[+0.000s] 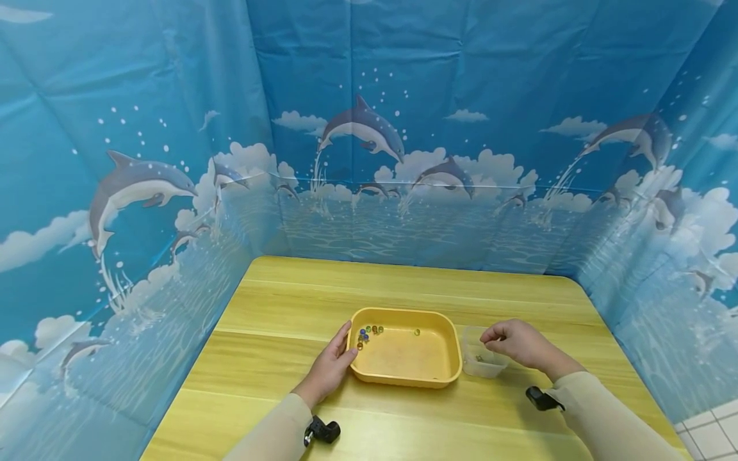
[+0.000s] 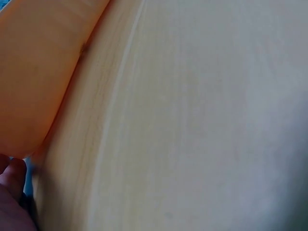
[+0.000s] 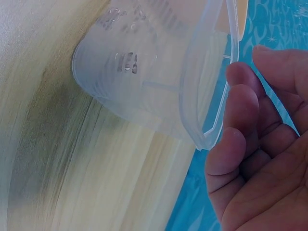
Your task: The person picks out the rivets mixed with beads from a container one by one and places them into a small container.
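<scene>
While the left hand [image 1: 330, 368] grips the tray [image 1: 409, 360], the right hand [image 1: 523, 346] hangs over the box [image 1: 483, 369] to its right, fingers loosely bent, apparently holding nothing; it looks partway, marbles [image 1: 366, 337] mostly at the tray's left, some boxed

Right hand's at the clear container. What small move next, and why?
Probably lower the right hand into the clear container: that hand shows nothing held, small glassy pieces lie on the container's floor, and the left hand grips the yellow tray alongside.
</scene>
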Tool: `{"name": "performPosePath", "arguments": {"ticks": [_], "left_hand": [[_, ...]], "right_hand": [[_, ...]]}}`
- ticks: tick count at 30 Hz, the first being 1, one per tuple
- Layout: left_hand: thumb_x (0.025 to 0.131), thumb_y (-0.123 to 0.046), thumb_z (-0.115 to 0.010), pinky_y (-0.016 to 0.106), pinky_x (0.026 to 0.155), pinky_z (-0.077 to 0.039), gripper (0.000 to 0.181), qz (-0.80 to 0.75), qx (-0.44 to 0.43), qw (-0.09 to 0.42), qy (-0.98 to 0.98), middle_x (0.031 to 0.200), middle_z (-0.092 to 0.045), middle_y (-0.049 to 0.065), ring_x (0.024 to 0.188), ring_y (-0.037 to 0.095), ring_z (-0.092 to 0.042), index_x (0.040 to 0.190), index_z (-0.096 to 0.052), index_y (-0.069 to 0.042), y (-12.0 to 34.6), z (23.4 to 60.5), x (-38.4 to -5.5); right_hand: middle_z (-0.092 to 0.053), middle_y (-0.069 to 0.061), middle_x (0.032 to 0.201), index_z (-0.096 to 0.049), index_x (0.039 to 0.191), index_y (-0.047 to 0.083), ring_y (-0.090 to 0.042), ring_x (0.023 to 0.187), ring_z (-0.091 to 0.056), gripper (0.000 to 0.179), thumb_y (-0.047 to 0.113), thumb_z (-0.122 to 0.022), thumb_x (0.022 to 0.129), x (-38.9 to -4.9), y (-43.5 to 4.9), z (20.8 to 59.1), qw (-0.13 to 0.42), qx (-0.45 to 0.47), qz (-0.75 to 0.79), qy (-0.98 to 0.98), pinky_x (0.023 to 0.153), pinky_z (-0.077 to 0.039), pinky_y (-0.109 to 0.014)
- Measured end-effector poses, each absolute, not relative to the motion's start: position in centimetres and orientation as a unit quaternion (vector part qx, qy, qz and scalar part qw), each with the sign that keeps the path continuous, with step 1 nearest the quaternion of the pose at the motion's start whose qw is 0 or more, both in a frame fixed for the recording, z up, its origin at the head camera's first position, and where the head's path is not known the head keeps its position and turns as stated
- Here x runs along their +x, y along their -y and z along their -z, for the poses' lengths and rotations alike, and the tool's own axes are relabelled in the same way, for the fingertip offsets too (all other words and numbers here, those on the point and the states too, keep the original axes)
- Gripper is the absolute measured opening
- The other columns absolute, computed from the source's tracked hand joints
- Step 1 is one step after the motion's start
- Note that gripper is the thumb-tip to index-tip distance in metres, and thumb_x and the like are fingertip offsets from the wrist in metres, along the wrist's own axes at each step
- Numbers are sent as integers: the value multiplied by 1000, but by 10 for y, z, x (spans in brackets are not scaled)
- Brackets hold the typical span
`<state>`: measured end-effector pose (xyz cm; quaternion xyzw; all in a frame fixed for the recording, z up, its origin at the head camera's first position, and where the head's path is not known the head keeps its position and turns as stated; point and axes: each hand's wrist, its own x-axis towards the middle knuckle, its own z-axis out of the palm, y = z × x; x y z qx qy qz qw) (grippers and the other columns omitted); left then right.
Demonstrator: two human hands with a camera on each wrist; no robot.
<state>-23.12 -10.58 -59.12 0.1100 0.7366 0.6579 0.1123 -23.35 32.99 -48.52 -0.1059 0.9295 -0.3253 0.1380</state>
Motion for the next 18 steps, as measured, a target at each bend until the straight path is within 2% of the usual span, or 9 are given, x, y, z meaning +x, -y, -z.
{"name": "performPosePath", "arguments": {"ticks": [10,18], "left_hand": [[113,-17,-50,47,129,-25,67,-653,100,118,-742,177,-17,11,163,32,-17,171,-18,-24,109,592,-229],[114,-20,-45,48,131,-22,63,-666,104,129,-727,177,-12,10,164,29,-13,171,-17,-27,108,592,-236]], "right_hand": [[-75,-6,115,-76,122,6,-24,103,-71,25,21,-68,103,-242,-306,480,133,-115,317,-932,86,-62,-45],[-76,-1,113,-77,122,11,-21,104,-71,22,19,-67,103,-259,-257,474,141,-147,314,-927,87,-62,-43]]}}
